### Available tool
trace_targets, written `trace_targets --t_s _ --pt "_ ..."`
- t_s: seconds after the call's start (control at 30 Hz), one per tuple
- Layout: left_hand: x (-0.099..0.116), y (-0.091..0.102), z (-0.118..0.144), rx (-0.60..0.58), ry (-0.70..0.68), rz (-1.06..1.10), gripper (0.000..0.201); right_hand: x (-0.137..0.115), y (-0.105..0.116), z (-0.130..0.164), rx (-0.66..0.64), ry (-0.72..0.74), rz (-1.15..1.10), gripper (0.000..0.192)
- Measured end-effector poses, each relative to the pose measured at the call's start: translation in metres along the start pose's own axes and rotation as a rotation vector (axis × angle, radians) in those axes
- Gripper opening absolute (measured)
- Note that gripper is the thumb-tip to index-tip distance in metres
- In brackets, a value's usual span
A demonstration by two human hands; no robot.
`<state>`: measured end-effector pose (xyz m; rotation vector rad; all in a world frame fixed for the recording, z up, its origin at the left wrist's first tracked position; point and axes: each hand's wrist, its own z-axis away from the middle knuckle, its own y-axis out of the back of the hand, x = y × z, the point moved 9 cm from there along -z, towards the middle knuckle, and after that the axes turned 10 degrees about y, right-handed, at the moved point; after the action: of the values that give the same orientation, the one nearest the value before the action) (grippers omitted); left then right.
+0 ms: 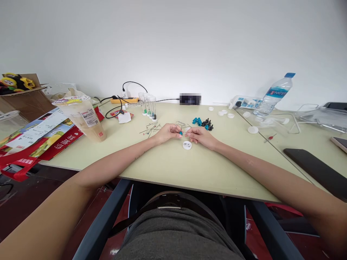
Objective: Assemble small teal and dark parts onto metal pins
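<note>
hands: 2 – left hand point(168, 132), right hand point(200, 136)
water bottle point(274, 94): 1
drink cup point(86, 118): 1
clear tubes point(148, 104): about 4
power strips point(245, 102): 2
loose white caps point(253, 130): several – exact count unclear

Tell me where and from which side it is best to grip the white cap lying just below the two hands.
Grip the white cap by its round rim, coming from above: it lies flat, open side up, with bare table around it, the right hand close beside it.

Pale table point(168, 169) bears beads point(202, 123), cup point(86, 118), bottle point(274, 94).
</note>
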<state>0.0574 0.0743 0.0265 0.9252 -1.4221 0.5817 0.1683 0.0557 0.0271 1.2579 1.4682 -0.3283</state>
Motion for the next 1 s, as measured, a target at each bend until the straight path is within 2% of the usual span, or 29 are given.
trace_targets --t_s 0.33,0.63,0.87,1.0 --pt "0.004 -0.006 0.002 -0.036 -0.058 -0.057 0.035 0.002 0.000 0.000 -0.013 -0.014 0.005 0.030" --pt "0.009 -0.001 0.004 0.060 -0.096 -0.179 0.032 0.003 0.001 0.000 0.002 -0.016 0.027 0.031" --pt "0.006 0.003 -0.002 0.100 -0.066 -0.219 0.027 -0.002 0.002 -0.001 -0.006 0.048 0.257 0.025" --pt "0.000 0.017 -0.005 0.140 -0.037 -0.155 0.026 -0.001 0.013 0.000 0.027 0.046 0.406 0.024"
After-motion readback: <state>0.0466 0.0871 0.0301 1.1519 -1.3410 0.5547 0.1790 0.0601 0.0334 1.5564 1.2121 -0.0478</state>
